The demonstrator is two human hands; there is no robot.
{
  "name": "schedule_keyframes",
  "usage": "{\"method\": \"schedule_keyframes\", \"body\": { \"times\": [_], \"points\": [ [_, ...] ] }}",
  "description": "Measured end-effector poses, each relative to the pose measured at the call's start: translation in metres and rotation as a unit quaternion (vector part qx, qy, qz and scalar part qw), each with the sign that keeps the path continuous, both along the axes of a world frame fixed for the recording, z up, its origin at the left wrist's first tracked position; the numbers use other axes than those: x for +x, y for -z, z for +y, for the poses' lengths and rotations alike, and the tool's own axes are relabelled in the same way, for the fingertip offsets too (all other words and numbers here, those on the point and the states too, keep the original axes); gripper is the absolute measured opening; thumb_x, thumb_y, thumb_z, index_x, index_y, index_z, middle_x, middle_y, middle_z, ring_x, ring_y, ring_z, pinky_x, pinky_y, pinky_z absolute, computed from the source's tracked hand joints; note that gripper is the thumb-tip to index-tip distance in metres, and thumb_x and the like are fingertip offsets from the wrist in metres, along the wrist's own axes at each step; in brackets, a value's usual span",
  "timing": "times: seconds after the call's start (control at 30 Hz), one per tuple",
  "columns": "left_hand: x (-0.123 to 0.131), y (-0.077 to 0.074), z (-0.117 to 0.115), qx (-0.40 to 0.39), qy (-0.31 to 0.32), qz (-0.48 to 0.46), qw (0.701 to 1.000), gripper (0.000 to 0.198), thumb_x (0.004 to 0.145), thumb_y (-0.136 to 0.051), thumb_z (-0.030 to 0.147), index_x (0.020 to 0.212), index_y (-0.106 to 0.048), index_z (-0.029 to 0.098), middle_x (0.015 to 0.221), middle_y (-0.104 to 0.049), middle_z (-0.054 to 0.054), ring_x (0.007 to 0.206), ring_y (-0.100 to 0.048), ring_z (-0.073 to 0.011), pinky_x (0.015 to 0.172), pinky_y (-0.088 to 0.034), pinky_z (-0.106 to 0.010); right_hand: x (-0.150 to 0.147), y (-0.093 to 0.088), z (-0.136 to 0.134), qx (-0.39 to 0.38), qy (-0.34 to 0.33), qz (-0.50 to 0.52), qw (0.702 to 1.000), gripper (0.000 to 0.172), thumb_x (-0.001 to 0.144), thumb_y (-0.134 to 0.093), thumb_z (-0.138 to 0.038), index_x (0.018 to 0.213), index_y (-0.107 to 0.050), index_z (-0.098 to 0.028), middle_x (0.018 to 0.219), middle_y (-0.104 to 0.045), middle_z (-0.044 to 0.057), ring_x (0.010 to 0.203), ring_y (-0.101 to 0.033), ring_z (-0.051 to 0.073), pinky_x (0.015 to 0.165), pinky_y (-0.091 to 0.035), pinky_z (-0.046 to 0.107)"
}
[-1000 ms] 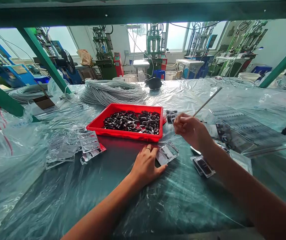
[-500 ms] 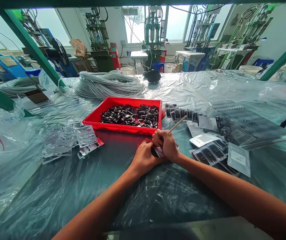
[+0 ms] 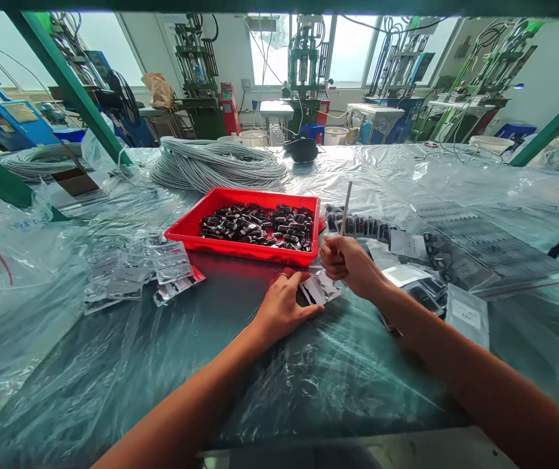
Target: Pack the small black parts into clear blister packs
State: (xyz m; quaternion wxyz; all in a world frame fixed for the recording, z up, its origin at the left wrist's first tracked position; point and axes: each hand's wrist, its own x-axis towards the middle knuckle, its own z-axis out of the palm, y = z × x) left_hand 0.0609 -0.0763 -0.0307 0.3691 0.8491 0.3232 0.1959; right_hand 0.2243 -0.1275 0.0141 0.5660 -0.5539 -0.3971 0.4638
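My left hand [image 3: 283, 303] rests low over the table, thumb and fingers at opposite edges of a small clear plastic pack [image 3: 321, 288], steadying it on the surface. Something dark shows at the pack's left side, partly hidden by that hand. Just right of and above the pack, my right hand [image 3: 350, 264] is closed in a fist around a thin wooden stick [image 3: 346, 207], which points up nearly vertical. The stick's lower end is hidden by the fist. Behind both hands, a red tray [image 3: 240, 250] holds many small black parts [image 3: 245, 221].
Empty-looking clear packs [image 3: 123, 273] lie in a pile at left. On the right are filled packs [image 3: 423, 293], a row of black parts [image 3: 362, 225] and a large plastic bag [image 3: 499, 244]. A coil of grey cable [image 3: 215, 166] sits behind the tray. Green posts [image 3: 71, 85] flank the table.
My right hand has lifted away from the left hand, up and to the right, and the stick has swung from slanted to nearly upright. The pack now shows more fully.
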Motion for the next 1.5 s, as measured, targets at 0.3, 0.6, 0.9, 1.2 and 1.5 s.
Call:
{"method": "schedule_keyframes", "body": {
  "times": [0.3, 0.6, 0.9, 1.2, 1.5],
  "points": [
    [-0.001, -0.015, 0.004, -0.332, 0.034, -0.267, 0.904, 0.063, 0.064, -0.085, 0.024, 0.121, -0.058, 0.019, 0.109, -0.073, -0.009, 0.103, -0.069, -0.0251, 0.095, -0.051, -0.038, 0.074, -0.003, -0.011, -0.049, 0.163, -0.608, 0.775, 0.015, 0.087, -0.053, -0.025, 0.090, -0.065, -0.017, 0.094, -0.068, 0.015, 0.091, -0.065, 0.029, 0.082, -0.051, 0.039],
    [-0.004, -0.018, 0.007, -0.385, 0.027, -0.357, 0.851, 0.061, 0.073, -0.081, 0.032, 0.129, -0.062, 0.019, 0.112, -0.072, -0.009, 0.102, -0.066, -0.0221, 0.091, -0.050, -0.032, -0.019, 0.006, -0.015, 0.267, 0.037, -0.614, 0.742, 0.025, 0.096, -0.050, -0.013, 0.117, -0.064, -0.016, 0.117, -0.065, 0.014, 0.109, -0.061, 0.026, 0.093, -0.057, 0.043],
    [-0.003, -0.017, 0.007, -0.411, -0.058, -0.408, 0.813, 0.051, 0.068, -0.083, 0.039, 0.113, -0.074, 0.016, 0.099, -0.075, -0.009, 0.079, -0.066, -0.0158, 0.076, -0.052, -0.028, -0.034, 0.019, -0.014, 0.287, 0.060, -0.584, 0.757, 0.027, 0.096, -0.050, -0.013, 0.120, -0.060, -0.013, 0.116, -0.062, 0.017, 0.110, -0.063, 0.027, 0.094, -0.059, 0.045],
    [-0.006, -0.026, 0.007, -0.457, -0.098, -0.439, 0.767, 0.050, 0.056, -0.090, 0.032, 0.101, -0.078, 0.016, 0.086, -0.075, -0.006, 0.078, -0.067, -0.0142, 0.071, -0.053, -0.023, -0.039, 0.021, -0.011, 0.280, 0.069, -0.498, 0.818, 0.028, 0.093, -0.062, -0.027, 0.119, -0.062, -0.016, 0.119, -0.067, 0.014, 0.113, -0.065, 0.026, 0.098, -0.057, 0.042],
    [-0.015, -0.030, 0.004, -0.389, -0.029, -0.399, 0.830, 0.041, 0.067, -0.086, 0.034, 0.104, -0.076, 0.019, 0.084, -0.074, -0.006, 0.073, -0.067, -0.0150, 0.067, -0.053, -0.025, -0.042, 0.010, -0.017, 0.156, 0.032, -0.232, 0.959, 0.022, 0.082, -0.073, -0.036, 0.092, -0.068, -0.017, 0.097, -0.074, 0.008, 0.087, -0.074, 0.023, 0.079, -0.064, 0.037]
  ]
}}
